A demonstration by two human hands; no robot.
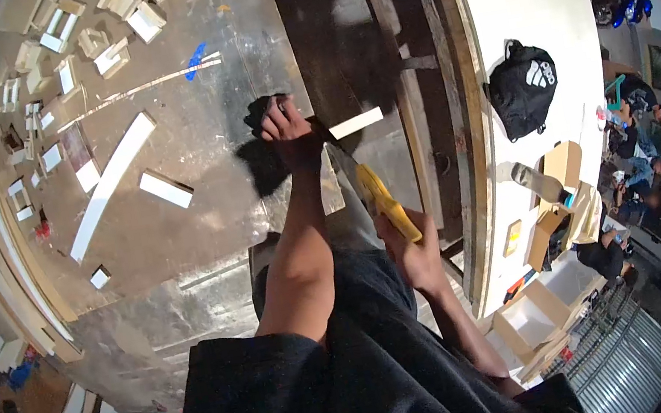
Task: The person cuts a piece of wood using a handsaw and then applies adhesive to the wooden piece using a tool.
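Observation:
My right hand [414, 252] is closed around the yellow handle [384, 200] of a handsaw. Its blade [341, 149] slants up and left and meets a pale wooden strip [357, 123]. On the blade's left side, my left hand [289, 129] presses down with curled fingers, apparently gripping the strip's other end, which the hand hides. The strip's visible end sticks out to the right, over the table's edge. How deep the blade sits in the wood cannot be made out.
Left on the brown work table [213, 173] lie a long white board [113, 185], a short block [166, 189] and several small wooden assemblies [59, 29]. A black backpack [523, 88], a bottle [540, 183] and cardboard boxes [530, 317] stand on the white surface at right. People sit beyond.

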